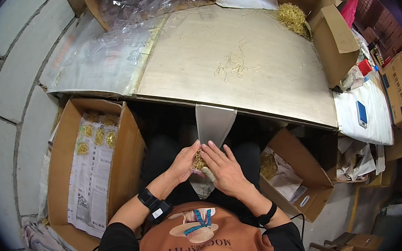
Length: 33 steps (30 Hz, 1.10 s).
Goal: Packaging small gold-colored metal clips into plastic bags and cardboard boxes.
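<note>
Over my lap, a small pack of gold-coloured wire pieces (198, 161) sits between my two hands; whether it has a clear box around it is hard to see. My left hand (183, 164) curls around its left side, thumb on top. From the right, my right hand (226, 169) presses against it, fingers long and close together, with a pale wrapping (208, 174) on one digit. Just beyond the hands, a grey-white chute (214, 123) slopes down from the table edge. Loose gold wire pieces (232, 66) lie scattered on the table (190, 72).
Left of me, a cardboard box (124, 159) holds several small gold-filled packs (99, 135) on printed paper. Clear plastic cases (147, 0) fill a box at the back. A gold heap (293, 18) lies back right. Another carton (311, 175) stands at my right, below a blue phone-like object (361, 113).
</note>
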{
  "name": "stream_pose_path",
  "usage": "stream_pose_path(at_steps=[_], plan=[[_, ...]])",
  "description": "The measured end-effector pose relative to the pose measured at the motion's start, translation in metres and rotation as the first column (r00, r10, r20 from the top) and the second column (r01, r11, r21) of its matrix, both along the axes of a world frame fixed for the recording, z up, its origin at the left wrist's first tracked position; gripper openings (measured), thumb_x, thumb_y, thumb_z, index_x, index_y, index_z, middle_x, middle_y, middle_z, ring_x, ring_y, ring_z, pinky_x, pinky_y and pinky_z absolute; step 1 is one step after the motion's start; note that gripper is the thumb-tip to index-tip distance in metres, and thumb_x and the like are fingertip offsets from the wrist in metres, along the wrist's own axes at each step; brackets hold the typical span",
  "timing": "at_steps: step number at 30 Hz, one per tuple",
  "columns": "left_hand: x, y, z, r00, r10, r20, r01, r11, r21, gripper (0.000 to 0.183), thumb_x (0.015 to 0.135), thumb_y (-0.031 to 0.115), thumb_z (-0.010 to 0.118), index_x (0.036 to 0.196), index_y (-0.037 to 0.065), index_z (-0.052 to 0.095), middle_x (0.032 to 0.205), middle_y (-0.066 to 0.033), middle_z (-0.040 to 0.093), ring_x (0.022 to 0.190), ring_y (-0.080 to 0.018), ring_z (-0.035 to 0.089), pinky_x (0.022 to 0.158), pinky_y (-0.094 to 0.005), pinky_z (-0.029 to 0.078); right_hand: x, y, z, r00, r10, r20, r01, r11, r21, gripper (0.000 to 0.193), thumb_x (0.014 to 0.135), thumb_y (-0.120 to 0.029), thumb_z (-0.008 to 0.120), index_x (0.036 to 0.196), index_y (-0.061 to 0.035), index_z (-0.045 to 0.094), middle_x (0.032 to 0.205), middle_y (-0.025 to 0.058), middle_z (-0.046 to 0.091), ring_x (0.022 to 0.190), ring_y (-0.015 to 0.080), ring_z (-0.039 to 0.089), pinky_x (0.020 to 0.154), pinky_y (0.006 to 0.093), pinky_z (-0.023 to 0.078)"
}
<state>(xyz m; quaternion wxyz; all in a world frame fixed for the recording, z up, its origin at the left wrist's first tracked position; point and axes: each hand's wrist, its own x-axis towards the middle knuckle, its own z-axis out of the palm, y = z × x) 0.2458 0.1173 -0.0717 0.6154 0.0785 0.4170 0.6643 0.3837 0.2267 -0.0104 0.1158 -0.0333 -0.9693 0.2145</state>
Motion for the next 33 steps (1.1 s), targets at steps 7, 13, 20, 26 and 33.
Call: stream_pose_path(at_steps=[7,13,20,26,33], plan=[[-0.003,-0.002,0.029,0.989,0.084,-0.122,-0.083,0.996,0.014,0.03,0.097,0.028,0.046,0.108,0.002,0.054,0.095,-0.0084,0.063,0.08,-0.0166,0.066,0.055,-0.0307,0.059,0.006,0.017,0.016,0.991,-0.081,-0.102,0.072,0.994,-0.087,0.042,0.082,-0.007,0.06,0.123,-0.004,0.053,0.131,0.0134,0.05,0.128,0.0304,0.042,0.104,0.046,0.034],[-0.008,-0.006,0.034,0.99,0.14,-0.004,-0.139,0.988,0.067,0.025,0.096,0.022,0.047,0.111,0.003,0.053,0.097,-0.0082,0.062,0.082,-0.0166,0.066,0.057,-0.0301,0.059,-0.001,0.015,0.02,0.988,-0.087,-0.129,0.077,0.994,-0.077,0.048,0.081,-0.01,0.062,0.127,-0.0038,0.048,0.136,0.012,0.045,0.131,0.0291,0.038,0.106,0.0473,0.03],[-0.019,-0.017,0.033,0.945,0.309,-0.105,-0.302,0.95,0.077,0.023,0.096,0.025,0.047,0.105,0.005,0.054,0.092,-0.0065,0.063,0.075,-0.0142,0.066,0.053,-0.0289,0.058,-0.023,-0.001,0.026,0.997,0.08,-0.006,-0.079,0.993,0.087,0.05,0.082,-0.012,0.061,0.129,-0.0054,0.048,0.137,0.0114,0.045,0.132,0.0281,0.036,0.107,0.0491,0.025],[-0.036,-0.037,0.067,0.894,0.413,-0.171,-0.402,0.911,0.096,0.026,0.098,0.029,0.042,0.103,0.006,0.055,0.09,-0.0047,0.062,0.077,-0.0128,0.065,0.053,-0.0288,0.058,-0.041,-0.002,0.041,0.978,0.035,-0.208,-0.071,0.984,-0.165,0.042,0.084,-0.007,0.059,0.125,-0.0039,0.051,0.131,0.0143,0.051,0.126,0.032,0.044,0.103,0.0446,0.035],[-0.069,-0.083,0.099,0.848,0.474,-0.238,-0.452,0.88,0.145,0.035,0.099,0.034,0.035,0.106,0.005,0.055,0.091,-0.0053,0.062,0.078,-0.0118,0.065,0.055,-0.0289,0.058,-0.066,-0.01,0.046,0.955,0.042,-0.295,-0.133,0.946,-0.296,0.04,0.082,-0.001,0.059,0.122,-0.002,0.053,0.126,0.0168,0.054,0.121,0.0341,0.048,0.099,0.0396,0.041]])
